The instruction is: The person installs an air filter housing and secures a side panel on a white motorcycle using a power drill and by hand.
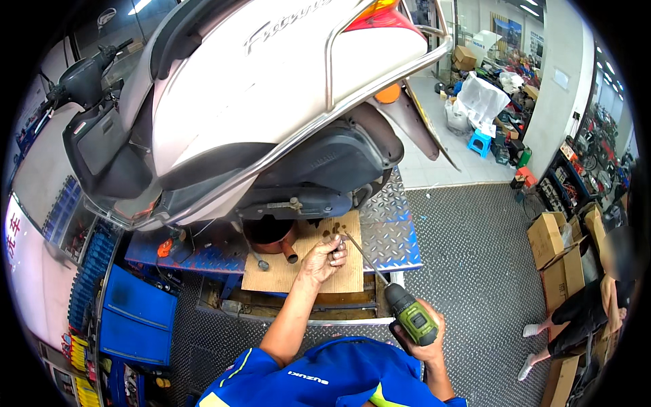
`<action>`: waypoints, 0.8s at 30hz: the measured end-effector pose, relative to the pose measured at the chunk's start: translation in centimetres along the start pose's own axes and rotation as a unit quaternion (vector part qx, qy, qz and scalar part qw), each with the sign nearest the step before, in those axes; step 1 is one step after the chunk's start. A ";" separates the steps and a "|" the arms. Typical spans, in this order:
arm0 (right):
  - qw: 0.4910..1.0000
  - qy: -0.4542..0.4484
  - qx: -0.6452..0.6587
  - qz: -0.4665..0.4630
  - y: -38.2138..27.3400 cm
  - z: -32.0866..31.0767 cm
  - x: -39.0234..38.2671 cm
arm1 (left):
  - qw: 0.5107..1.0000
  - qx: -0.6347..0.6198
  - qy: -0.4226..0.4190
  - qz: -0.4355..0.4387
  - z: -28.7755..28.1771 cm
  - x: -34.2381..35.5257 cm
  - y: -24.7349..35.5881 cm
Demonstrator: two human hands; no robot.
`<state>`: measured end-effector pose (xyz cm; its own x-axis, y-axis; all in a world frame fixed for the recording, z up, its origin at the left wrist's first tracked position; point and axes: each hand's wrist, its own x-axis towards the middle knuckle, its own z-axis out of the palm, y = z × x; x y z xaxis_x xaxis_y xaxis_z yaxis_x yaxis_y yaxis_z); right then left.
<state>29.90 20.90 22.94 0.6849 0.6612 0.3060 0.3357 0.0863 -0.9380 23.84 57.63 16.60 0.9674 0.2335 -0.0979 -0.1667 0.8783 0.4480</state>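
Your bright blue work shirt with lime-yellow panels (339,380) fills the bottom edge, and just above it sits a green and black cordless drill (415,319), its rounded body green on top, its ribbed chuck dark, with a long, thin metal bit (369,263) slanting up and to the left. Past it lies a blue-edged tread-plate platform (390,237) bearing a flat tan cardboard sheet (346,281), spotted dark near its upper edge, and a round reddish-brown pan with a stubby spout (274,249). A white scooter with chrome side rails (224,102) looms above them. Grey tread-plate flooring (468,251) spreads around; brown cardboard boxes (563,271) and a person in dark clothes (590,312) are at the right, a blue metal panel (139,315) at the left. Your right hand (432,332) wraps around the drill's grip. Your left hand (324,261) is narrow, fingers curled, near the bit's far end; you cannot tell from this view whether it pinches anything. The drill's body lies to its lower right, well apart.
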 end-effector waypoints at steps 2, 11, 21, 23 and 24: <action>1.000 0.015 0.016 0.014 0.2 1.5 -0.2 | 1.000 0.013 0.022 0.016 1.1 -0.8 1.1; 0.999 0.047 -0.017 -0.015 -1.9 6.5 -0.6 | 0.993 0.106 -0.014 0.055 1.6 -1.2 5.1; 0.986 0.067 -0.068 -0.134 -3.3 10.8 3.9 | 0.986 0.143 -0.028 0.086 6.5 -1.4 7.1; 0.983 0.072 -0.086 -0.147 -3.7 11.7 4.6 | 0.981 0.160 -0.025 0.103 7.6 -1.1 7.4; 0.981 0.074 -0.089 -0.156 -3.8 12.1 4.8 | 0.983 0.150 -0.029 0.101 7.7 -1.0 7.7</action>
<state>24.08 32.80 26.00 0.6133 0.5068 0.6058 0.6421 0.1267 -0.7561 23.08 60.93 27.02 0.9312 0.3581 0.0675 -0.3011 0.6519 0.6959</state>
